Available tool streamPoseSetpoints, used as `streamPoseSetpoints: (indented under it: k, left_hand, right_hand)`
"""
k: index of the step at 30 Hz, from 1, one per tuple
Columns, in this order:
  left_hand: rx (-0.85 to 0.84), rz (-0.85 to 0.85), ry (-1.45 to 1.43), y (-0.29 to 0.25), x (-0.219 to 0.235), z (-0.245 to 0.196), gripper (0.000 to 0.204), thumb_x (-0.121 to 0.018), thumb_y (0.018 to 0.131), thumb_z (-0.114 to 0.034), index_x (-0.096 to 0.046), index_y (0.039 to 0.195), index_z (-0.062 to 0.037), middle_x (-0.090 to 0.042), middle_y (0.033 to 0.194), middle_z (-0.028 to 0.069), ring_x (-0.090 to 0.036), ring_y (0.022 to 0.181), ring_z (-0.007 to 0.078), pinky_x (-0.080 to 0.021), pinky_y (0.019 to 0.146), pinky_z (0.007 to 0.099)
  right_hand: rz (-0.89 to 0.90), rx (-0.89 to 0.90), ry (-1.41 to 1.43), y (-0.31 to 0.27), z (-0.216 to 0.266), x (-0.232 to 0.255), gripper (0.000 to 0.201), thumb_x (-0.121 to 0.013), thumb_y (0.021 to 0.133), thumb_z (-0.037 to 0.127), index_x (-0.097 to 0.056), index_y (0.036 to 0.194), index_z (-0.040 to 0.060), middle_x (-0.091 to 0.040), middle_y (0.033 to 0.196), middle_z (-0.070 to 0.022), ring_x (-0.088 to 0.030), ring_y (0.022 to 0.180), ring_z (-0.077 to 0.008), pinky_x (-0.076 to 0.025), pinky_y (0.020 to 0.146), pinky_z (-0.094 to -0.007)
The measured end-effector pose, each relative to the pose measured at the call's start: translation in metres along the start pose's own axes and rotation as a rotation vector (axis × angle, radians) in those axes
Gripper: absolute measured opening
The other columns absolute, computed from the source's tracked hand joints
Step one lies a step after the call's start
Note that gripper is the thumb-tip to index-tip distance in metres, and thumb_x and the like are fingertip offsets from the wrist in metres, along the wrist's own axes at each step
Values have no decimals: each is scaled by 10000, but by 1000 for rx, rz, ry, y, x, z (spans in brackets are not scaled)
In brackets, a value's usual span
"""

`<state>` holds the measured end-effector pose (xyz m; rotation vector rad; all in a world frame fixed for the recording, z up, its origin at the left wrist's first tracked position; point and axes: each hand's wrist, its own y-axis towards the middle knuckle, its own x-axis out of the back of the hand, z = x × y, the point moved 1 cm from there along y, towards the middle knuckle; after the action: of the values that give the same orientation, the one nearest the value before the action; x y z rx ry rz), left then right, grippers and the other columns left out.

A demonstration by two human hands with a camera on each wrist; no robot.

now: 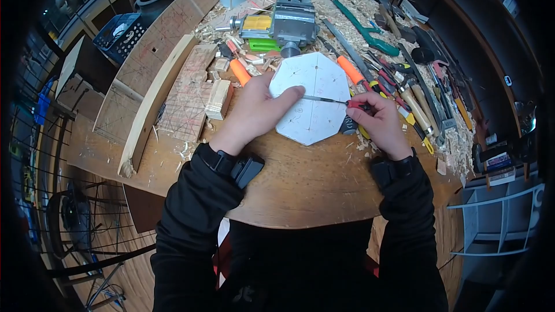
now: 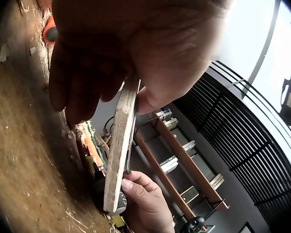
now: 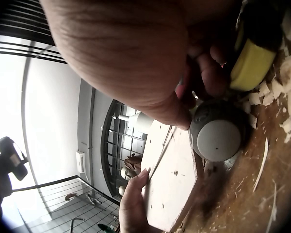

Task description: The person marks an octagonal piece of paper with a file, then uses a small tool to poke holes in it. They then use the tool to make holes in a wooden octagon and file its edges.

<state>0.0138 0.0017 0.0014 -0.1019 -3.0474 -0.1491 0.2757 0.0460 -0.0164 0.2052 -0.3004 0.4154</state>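
Observation:
A white octagonal board, marked with pencil lines and small holes, is tilted up over the bench. My left hand grips its left edge, thumb on the white face and fingers behind. In the left wrist view the board's wooden edge shows between thumb and fingers. My right hand pinches the red handle of a slim tool with a thin metal shaft. That shaft lies across the board's face, its far end at my left thumb; the tool's exact kind I cannot tell. A dark, grey-ended knob sits beside the board.
Behind the board stands a metal vise among wood shavings. Orange-handled tools and a green-handled saw lie to the right. Wood blocks and a long wooden strip are at left. The bench's front edge faces me.

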Motion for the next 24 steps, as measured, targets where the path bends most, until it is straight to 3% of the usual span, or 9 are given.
streamPoseSetpoints:
  k: [17,19,24]
  left_hand:
    - [24,-16,2,1,1,1,367,-656,916,-184,-596,1176,66,-717,973,127,-699,839,164,-562,730,300]
    - [30,9,45,1,1,1,405,-639,937,-170,-549,1260,57,-707,997,100,-690,838,129,-561,735,259]
    - [1,29,25,1,0,2,400,-635,938,-170,-551,1258,57,-702,1023,106,-686,868,130,-559,747,257]
  right_hand:
    - [0,7,-10,0,0,1,204,-707,877,43,-657,1068,-9,-694,952,-42,-638,833,-76,-509,729,-213]
    - [-2,14,-3,0,-2,1,203,-709,876,44,-657,1065,-9,-692,948,-39,-636,830,-74,-508,728,-213]
    - [12,23,10,0,-2,2,202,-716,870,44,-657,1057,-6,-686,938,-28,-627,825,-65,-504,725,-210]
